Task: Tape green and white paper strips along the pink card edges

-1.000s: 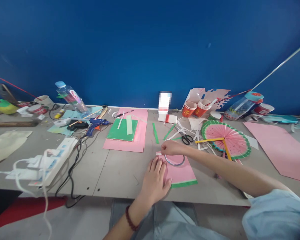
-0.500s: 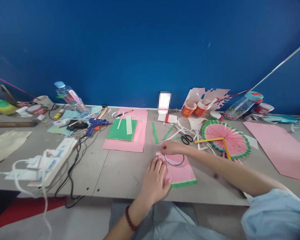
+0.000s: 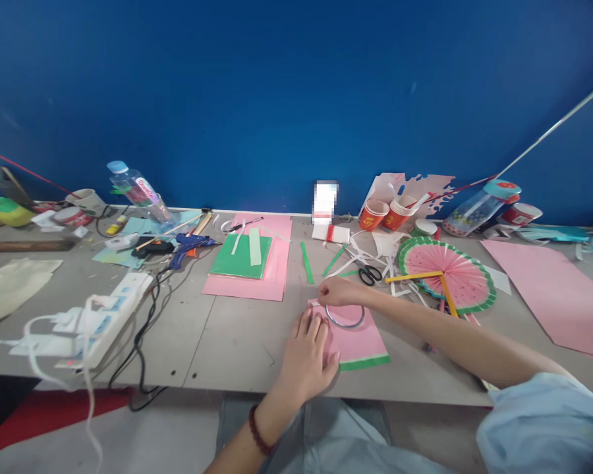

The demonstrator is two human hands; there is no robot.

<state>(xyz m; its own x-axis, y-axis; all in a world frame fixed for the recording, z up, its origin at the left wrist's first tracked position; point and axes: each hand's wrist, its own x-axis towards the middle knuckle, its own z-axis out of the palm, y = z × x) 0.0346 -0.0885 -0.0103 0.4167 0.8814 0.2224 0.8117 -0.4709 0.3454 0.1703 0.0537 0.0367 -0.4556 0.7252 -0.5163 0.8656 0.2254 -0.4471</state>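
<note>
A small pink sheet (image 3: 358,342) with a green strip along its near edge lies at the table's front. My left hand (image 3: 306,359) rests flat on its left side, fingers stretched out. My right hand (image 3: 338,291) is closed at the sheet's far edge, pinching something I cannot make out. A roll of tape (image 3: 346,316) lies on the sheet just below that hand.
Black scissors (image 3: 370,274) and paper strips lie behind the sheet, a watermelon paper fan (image 3: 447,275) to the right. A pink and green paper stack (image 3: 250,263), glue gun (image 3: 190,245), power strip (image 3: 106,316) with cables and a bottle (image 3: 138,191) stand left. Red cups (image 3: 388,214) sit at the back.
</note>
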